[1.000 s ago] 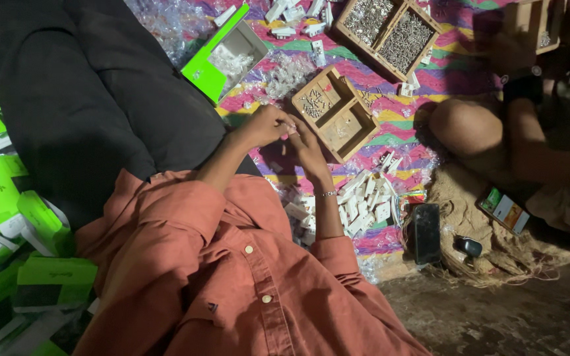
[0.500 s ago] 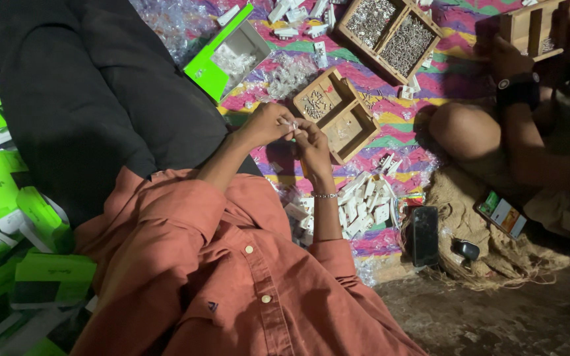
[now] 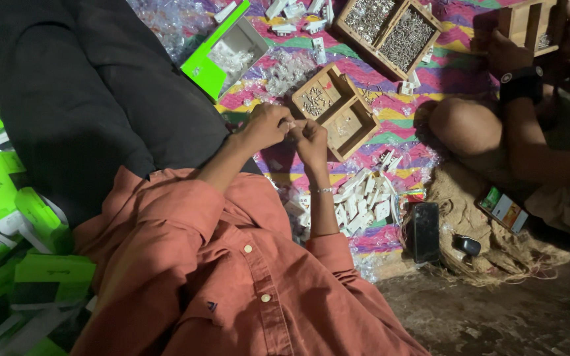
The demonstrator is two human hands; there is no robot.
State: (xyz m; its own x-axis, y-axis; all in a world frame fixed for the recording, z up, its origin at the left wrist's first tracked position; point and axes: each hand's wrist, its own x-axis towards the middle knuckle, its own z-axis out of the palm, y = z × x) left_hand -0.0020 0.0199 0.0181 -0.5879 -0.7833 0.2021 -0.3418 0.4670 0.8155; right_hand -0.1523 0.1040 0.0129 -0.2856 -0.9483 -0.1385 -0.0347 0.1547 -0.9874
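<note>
My left hand (image 3: 265,126) and my right hand (image 3: 311,140) meet just above my lap, fingertips pinched together on a small white part (image 3: 290,123) that is mostly hidden by the fingers. A thin bracelet circles my right wrist. Right beside my hands sits a small two-compartment wooden tray (image 3: 359,126) with screws in its far compartment. A pile of white plastic parts (image 3: 364,198) lies on the striped mat below my right forearm.
A larger wooden tray of screws (image 3: 390,26) and an open green box (image 3: 222,53) lie further out. Another person (image 3: 522,125) sits at the right holding a wooden box. A dark phone (image 3: 425,231) rests on sacking. Green boxes (image 3: 8,198) are stacked at the left.
My hands stay joined in about the same place, fingers shifting slightly on the small part. The other person's hands and wooden box have moved a little at the upper right.
</note>
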